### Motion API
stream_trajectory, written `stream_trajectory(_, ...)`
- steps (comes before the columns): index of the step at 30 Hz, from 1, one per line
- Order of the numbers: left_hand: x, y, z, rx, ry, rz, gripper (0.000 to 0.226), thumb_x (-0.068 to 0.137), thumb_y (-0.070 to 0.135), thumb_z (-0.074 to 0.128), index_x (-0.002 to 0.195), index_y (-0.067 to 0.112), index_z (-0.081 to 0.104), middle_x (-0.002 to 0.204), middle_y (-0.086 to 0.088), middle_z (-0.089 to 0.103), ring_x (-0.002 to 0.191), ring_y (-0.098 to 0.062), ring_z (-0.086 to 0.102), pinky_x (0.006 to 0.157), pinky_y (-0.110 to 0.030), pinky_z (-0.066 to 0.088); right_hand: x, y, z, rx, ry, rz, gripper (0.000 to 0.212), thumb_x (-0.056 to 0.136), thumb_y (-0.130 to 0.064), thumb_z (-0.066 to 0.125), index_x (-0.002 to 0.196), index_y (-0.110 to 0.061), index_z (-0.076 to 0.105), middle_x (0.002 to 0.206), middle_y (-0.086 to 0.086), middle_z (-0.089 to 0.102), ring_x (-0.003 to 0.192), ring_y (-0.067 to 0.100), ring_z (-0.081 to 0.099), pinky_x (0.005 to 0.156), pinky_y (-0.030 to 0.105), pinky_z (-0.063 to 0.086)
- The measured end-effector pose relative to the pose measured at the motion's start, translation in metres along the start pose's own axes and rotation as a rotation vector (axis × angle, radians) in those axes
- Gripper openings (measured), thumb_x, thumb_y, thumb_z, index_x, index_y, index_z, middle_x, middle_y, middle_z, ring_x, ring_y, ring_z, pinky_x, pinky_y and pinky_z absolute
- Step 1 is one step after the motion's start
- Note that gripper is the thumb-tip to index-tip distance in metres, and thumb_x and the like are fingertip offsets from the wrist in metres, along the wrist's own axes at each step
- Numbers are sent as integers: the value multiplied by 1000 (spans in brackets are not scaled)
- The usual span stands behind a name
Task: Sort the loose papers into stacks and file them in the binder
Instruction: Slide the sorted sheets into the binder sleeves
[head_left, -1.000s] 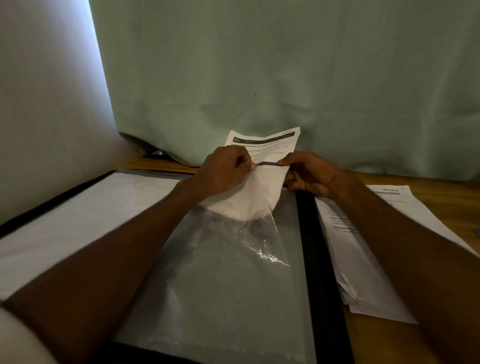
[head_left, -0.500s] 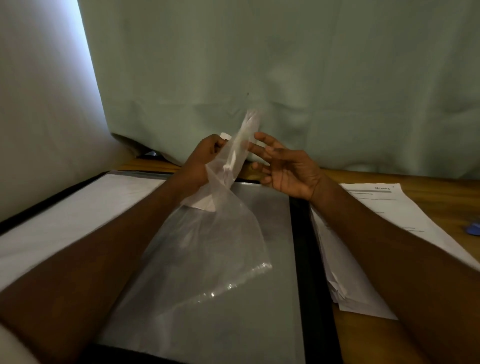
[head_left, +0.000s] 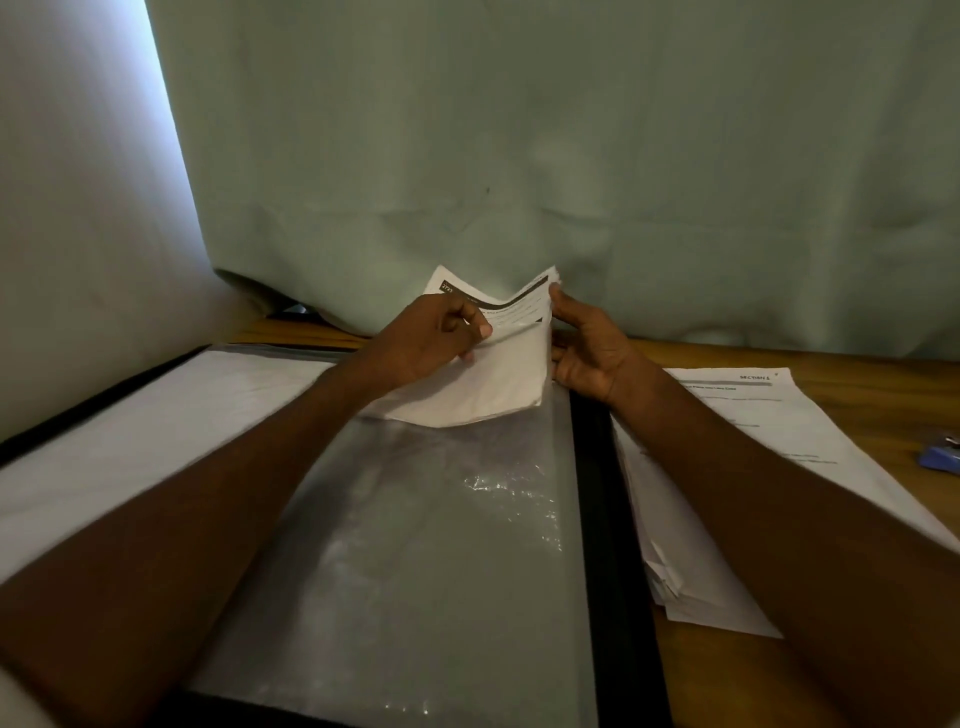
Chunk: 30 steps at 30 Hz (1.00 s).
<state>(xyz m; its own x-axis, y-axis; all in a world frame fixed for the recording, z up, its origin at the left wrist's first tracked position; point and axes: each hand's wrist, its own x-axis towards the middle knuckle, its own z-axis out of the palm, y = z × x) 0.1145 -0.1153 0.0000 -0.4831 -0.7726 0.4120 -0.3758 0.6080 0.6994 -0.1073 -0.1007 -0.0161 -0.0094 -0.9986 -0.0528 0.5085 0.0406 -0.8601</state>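
Item: printed sheet (head_left: 498, 306), dark banner across its head, half entered in the clear plastic sleeve (head_left: 415, 545) of the open binder (head_left: 597, 519). Its upper part stands clear of the sleeve mouth and bows between the two grips; its lower part shows white through the plastic just below them.

Left hand (head_left: 426, 338): grip clamped, thumb and curled fingers pinching the sheet's left edge at the sleeve opening. Whether it also holds the plastic lip is hard to say; the film is too faint there.

Right hand (head_left: 587, 348): thumb (head_left: 563, 306) against the sheet's right top corner, fingers curled at its right edge, so closed on the paper.

Right of the right-hand grip, beyond the binder's black edge: loose papers (head_left: 753, 467), an uneven pile on the wooden worktop (head_left: 857, 374), still to be filed. Further right, a small blue object (head_left: 940, 460), partly out of view.

Left of the left-hand grip: a white page (head_left: 156, 431) lying on the binder's other leaf.

Step in hand: filing, one sheet going into its pocket. Next move, by my reckoning: flatten the bow and slide the sheet straight down while the mouth is held open, or a corner will likely catch.
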Motion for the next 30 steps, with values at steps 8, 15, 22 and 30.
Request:
stream_trajectory(8, 4, -2, -9, 142, -13, -20, 19, 93, 32, 74, 87, 13, 76, 78, 0, 75, 77, -17, 70, 86, -35, 54, 4, 5, 10, -117, 114, -48, 52, 85, 7, 49, 134, -1, 62, 123, 17, 71, 109, 33, 71, 77, 37, 64)
stream_trajectory(15, 2, -15, -14, 262, 173, 18, 18, 92, 26, 74, 83, 10, 73, 78, 6, 70, 74, -8, 62, 71, -20, 45, -4, -5, 17, -365, -60, -22, 55, 85, 7, 46, 137, -3, 59, 135, 17, 65, 128, 37, 59, 109, 47, 48)
stream_trajectory(22, 4, -16, -8, 332, 316, 6, 18, 94, 27, 70, 85, 11, 72, 81, 1, 72, 77, -14, 65, 66, -14, 45, -5, -16, 24, -442, 44, 8, 27, 94, -32, 64, 115, -16, 68, 95, 2, 71, 80, 16, 68, 60, 25, 59)
stream_trajectory(30, 3, -12, -1, 334, 215, -4, 13, 91, 27, 73, 82, 17, 73, 84, 3, 73, 82, -14, 67, 78, -29, 52, -10, -27, 3, -518, -96, 102, 29, 87, -24, 60, 114, -15, 64, 94, 1, 68, 82, 16, 64, 71, 29, 53)
